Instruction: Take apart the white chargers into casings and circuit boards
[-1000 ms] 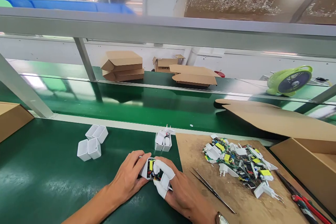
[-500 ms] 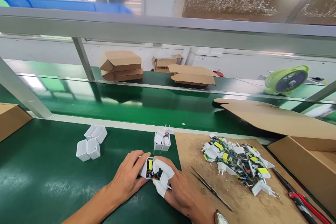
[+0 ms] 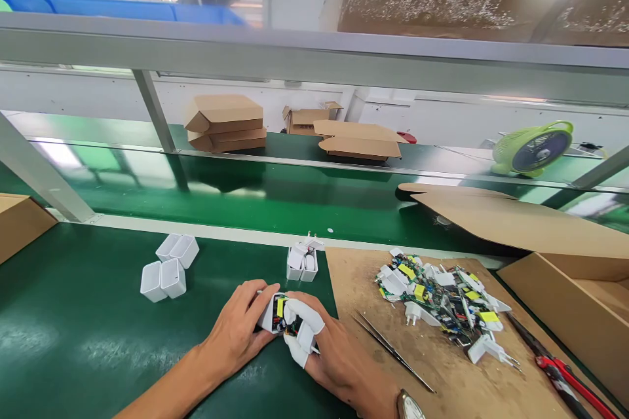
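Note:
My left hand [image 3: 242, 322] is closed around a white charger housing [image 3: 266, 316], which lies on its side low over the green mat. From the right, my right hand [image 3: 330, 348], with white covers on its thumb and fingertip, pinches a charger circuit board [image 3: 278, 322] with a yellow-wrapped part. The board sits at the housing's open end, at least partly inside; its depth is hidden. A white plug piece with a metal pin [image 3: 306, 339] shows under the right fingers. Beyond the hands stand white housings [image 3: 301, 268] with plug pieces on them. More white housings [image 3: 170, 266] stand to the left.
Right of my hands, a brown board [image 3: 354, 288] carries tweezers [image 3: 394, 351], a pile of charger circuit boards [image 3: 437, 301] and red-handled pliers [image 3: 555, 366]. Cardboard boxes [image 3: 565, 294] flank the mat. Behind runs a green conveyor belt [image 3: 236, 209], overhung by a cardboard sheet [image 3: 501, 216].
Both hands keep their hold on the housing and board with hardly any movement. A white speck on the belt has shifted left. The view has moved very slightly.

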`<state>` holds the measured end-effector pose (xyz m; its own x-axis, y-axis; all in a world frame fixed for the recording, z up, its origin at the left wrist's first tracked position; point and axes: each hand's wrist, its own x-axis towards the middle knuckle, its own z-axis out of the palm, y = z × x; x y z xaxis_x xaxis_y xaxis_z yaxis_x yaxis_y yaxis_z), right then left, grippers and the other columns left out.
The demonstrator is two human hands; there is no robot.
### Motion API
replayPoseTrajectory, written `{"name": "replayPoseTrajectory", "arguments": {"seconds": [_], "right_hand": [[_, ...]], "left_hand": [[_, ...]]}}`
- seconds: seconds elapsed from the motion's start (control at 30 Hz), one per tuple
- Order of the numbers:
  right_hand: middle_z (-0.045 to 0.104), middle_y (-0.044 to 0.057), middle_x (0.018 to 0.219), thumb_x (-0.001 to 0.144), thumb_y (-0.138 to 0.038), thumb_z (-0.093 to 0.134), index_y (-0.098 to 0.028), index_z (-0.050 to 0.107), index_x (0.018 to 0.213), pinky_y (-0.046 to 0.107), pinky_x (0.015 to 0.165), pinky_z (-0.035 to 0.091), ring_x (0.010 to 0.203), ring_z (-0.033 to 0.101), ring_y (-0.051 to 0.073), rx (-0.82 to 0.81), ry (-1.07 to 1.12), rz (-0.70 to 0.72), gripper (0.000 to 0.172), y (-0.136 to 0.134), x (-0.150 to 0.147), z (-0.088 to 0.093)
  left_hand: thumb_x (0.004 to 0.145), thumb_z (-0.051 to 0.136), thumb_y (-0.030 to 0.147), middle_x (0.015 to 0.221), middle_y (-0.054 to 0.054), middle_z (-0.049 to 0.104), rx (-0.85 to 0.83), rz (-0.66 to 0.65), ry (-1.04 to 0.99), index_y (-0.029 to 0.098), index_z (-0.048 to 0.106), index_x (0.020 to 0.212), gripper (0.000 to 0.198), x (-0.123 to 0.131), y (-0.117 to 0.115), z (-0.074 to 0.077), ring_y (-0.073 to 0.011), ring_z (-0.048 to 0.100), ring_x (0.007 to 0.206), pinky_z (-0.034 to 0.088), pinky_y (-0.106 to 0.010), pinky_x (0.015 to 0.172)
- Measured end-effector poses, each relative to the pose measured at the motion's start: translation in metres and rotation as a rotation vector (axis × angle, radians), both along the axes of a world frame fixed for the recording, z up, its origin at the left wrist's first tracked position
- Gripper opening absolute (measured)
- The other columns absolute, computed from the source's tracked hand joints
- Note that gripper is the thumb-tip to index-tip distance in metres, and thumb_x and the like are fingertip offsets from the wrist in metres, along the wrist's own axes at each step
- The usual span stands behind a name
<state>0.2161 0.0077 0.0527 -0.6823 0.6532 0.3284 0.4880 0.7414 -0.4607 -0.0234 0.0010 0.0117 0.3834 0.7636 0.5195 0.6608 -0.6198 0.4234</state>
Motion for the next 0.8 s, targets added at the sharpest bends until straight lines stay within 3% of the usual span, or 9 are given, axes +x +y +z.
{"name": "replayPoseTrajectory", "arguments": {"seconds": [0.33,0.57,0.67,0.8], "right_hand": [[0.057,0.018,0.151,0.088,-0.004,0.053,-0.019,0.036,0.155,0.04,0.104,0.06,0.131,0.065,0.028,-0.047,-0.012,-0.002,0.07,0.002,-0.001,-0.003],[0.06,0.017,0.147,0.087,-0.003,0.054,-0.019,0.032,0.158,0.047,0.111,0.055,0.136,0.059,0.03,0.129,0.011,0.042,0.076,0.004,-0.002,-0.008],[0.064,0.018,0.142,0.093,-0.018,0.068,-0.02,0.03,0.16,0.05,0.109,0.055,0.131,0.061,0.032,0.15,0.007,0.031,0.077,0.004,-0.005,0.001],[0.062,0.018,0.143,0.08,-0.052,0.087,-0.022,0.037,0.157,0.048,0.109,0.055,0.128,0.062,0.034,0.003,0.048,0.024,0.096,0.004,-0.005,0.01]], "left_hand": [[0.096,0.063,0.017,0.129,-0.016,0.058,-0.013,0.012,-0.002,0.021,0.039,0.153,0.062,0.0,0.0,-0.003,-0.0318,0.063,0.115,0.059,-0.044,0.095],[0.095,0.061,0.013,0.127,-0.016,0.059,-0.019,-0.029,-0.038,0.02,0.04,0.154,0.063,0.002,-0.001,-0.004,-0.0311,0.063,0.113,0.059,-0.046,0.094],[0.091,0.064,0.012,0.133,-0.016,0.06,-0.095,-0.085,-0.104,0.023,0.04,0.154,0.069,0.003,0.0,-0.001,-0.0314,0.062,0.118,0.057,-0.049,0.1],[0.092,0.062,0.016,0.132,-0.013,0.068,-0.254,-0.236,-0.238,0.025,0.041,0.155,0.066,0.005,0.005,0.007,-0.0283,0.066,0.113,0.058,-0.047,0.099]]}}
